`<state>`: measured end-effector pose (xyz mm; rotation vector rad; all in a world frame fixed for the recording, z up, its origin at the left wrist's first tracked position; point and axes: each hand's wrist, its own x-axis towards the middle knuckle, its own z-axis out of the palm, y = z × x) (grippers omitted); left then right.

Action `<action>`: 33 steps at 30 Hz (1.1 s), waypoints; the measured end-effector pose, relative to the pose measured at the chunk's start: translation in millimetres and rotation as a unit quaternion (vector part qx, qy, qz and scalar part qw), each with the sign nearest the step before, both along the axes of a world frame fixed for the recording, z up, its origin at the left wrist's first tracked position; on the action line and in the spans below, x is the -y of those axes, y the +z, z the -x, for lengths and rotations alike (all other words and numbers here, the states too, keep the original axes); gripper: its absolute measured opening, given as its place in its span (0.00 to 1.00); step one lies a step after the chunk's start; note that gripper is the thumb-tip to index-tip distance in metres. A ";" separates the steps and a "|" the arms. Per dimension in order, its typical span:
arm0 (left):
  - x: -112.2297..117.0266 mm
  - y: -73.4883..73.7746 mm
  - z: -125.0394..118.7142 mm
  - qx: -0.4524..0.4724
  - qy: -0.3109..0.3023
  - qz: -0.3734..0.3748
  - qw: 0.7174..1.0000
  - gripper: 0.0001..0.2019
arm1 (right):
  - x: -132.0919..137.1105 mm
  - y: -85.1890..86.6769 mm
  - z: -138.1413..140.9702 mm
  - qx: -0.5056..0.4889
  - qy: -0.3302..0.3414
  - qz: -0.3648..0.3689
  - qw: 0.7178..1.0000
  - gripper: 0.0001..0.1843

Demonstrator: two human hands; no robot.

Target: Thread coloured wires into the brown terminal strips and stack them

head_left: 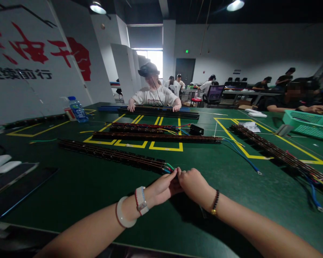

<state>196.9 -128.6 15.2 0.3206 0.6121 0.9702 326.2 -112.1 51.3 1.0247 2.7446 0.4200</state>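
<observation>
A long dark strip assembly with copper-coloured rods (pixel 111 154) lies aslant on the green table. Short green, blue and red wires (pixel 170 166) come out of its near right end. My left hand (pixel 164 187) is closed at these wires, its thumb along them and its fingers curled underneath. Knuckles up, my right hand (pixel 193 182) pinches the wires just beside the left thumb. Both hands touch, and the wire ends are hidden between them. Beyond, a second similar strip assembly (pixel 156 137) lies crosswise, with a blue cable (pixel 242 157) ending in a metal ring lug.
Across the green table (pixel 97 190), a person in a white shirt (pixel 156 94) holds a long black strip (pixel 161 113). Another strip assembly (pixel 282 154) lies to the right near a green basket (pixel 309 123). Left are a blue-capped bottle (pixel 78 109) and dark flat devices (pixel 24 191).
</observation>
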 end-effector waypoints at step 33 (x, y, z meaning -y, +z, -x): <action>2.2 2.3 -1.6 -0.047 0.008 -0.041 0.998 0.08 | -53.1 51.5 -53.2 -0.151 -0.176 0.285 0.930 0.17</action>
